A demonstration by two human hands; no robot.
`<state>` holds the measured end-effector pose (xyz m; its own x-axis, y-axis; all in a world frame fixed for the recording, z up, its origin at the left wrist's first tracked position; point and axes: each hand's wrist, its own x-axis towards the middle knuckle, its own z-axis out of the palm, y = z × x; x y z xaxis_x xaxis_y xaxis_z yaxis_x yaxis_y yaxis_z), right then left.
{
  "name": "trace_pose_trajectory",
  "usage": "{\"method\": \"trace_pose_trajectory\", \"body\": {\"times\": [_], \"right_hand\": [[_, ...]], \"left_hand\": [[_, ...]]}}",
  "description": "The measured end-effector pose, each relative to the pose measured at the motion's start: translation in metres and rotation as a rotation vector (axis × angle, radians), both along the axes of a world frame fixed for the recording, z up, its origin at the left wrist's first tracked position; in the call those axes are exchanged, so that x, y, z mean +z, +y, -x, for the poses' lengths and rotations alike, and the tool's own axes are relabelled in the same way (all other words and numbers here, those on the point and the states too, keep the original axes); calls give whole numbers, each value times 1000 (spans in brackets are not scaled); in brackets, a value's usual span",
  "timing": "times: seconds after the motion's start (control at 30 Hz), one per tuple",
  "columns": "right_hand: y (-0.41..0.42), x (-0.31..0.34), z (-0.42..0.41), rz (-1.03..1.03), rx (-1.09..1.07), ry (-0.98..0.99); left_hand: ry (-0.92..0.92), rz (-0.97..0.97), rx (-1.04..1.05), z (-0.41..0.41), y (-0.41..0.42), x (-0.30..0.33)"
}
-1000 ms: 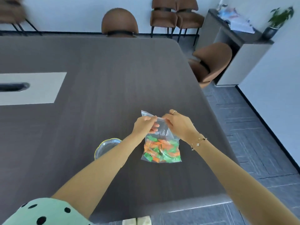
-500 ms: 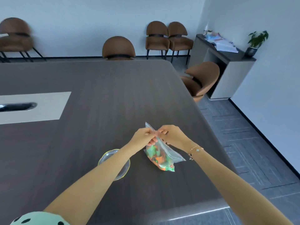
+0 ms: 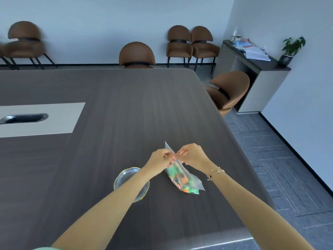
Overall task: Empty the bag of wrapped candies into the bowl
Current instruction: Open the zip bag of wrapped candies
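A clear plastic bag (image 3: 182, 179) of green and orange wrapped candies rests with its lower end on the dark table (image 3: 126, 114). My left hand (image 3: 160, 158) and my right hand (image 3: 191, 154) both pinch its top edge, one on each side of the mouth. The bag is turned edge-on, its top strip pointing away from me. A clear glass bowl (image 3: 124, 177) with a yellowish rim stands just left of the bag, partly hidden under my left forearm. No candy shows in the visible part of the bowl.
The table's right edge runs close to the right of the bag, with floor beyond. A pale inset panel with a metal slot (image 3: 23, 118) lies at the left. Brown chairs (image 3: 228, 89) stand around the table, and a side cabinet with a plant (image 3: 292, 49) is at the back right.
The bag has swung from facing me flat to edge-on and dropped lower onto the table. Both hands kept their pinch at its top. The head view tilted up.
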<state>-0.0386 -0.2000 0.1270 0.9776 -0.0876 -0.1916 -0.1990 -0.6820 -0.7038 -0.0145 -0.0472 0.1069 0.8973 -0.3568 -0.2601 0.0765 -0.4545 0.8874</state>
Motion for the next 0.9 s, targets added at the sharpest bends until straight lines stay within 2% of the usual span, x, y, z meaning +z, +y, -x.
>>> {"method": "trace_pose_trajectory", "body": {"times": [0.1, 0.17, 0.3, 0.4, 0.53, 0.6, 0.67, 0.77, 0.83, 0.9], "right_hand": [[0, -1, -6, 111, -68, -52], [-3, -1, -9, 102, -110, -56], [6, -5, 0, 170, 68, 66], [10, -9, 2, 218, 130, 81], [-9, -7, -6, 427, 40, -89], [-14, -4, -5, 473, 0, -148], [-10, -1, 1, 460, 18, -50], [4, -5, 10, 323, 83, 164], [6, -14, 10, 289, 147, 216], [2, -19, 6, 368, 161, 194]], "left_hand": [[-10, -20, 8, 1, 6, -2], [-24, -37, 23, 2, 9, -2], [-7, -54, 93, 5, 10, -2], [-40, -108, 87, 9, 8, -4], [-126, -297, 23, 14, 16, -5], [-154, -328, 23, 14, 21, -7], [-171, -301, 40, 14, 22, -7], [-171, -273, 62, 15, 21, -7], [-163, -271, 55, 16, 21, -7], [-144, -295, 22, 18, 25, -6]]}}
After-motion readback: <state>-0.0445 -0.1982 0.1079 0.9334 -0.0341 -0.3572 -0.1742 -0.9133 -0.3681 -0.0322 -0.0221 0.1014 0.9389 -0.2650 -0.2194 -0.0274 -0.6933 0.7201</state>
